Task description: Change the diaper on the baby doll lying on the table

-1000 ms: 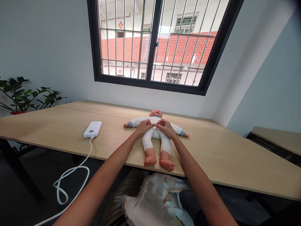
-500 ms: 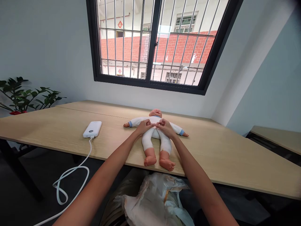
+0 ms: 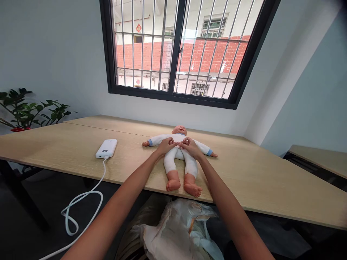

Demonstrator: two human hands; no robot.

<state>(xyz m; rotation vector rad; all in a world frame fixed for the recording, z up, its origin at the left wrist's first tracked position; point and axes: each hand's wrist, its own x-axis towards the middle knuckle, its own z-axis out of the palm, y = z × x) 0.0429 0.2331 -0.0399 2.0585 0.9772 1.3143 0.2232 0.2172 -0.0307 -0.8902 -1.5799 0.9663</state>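
A baby doll (image 3: 179, 155) in a white suit with blue cuffs lies on its back on the wooden table (image 3: 257, 180), arms spread, bare feet toward me at the near edge. My left hand (image 3: 166, 145) and my right hand (image 3: 190, 146) rest on the doll's belly, fingertips pinched together on the white suit at its front. Both hands have curled fingers and meet at the middle of the torso.
A white power bank (image 3: 106, 148) lies on the table to the left, its white cable (image 3: 78, 206) hanging off the edge in a loop. Crumpled white cloth (image 3: 179, 231) sits in my lap below the table edge. A potted plant (image 3: 27, 112) stands far left; a barred window (image 3: 181, 50) faces me.
Almost nothing has moved; my fingers shift slightly on the doll's suit while both hands stay on its belly.
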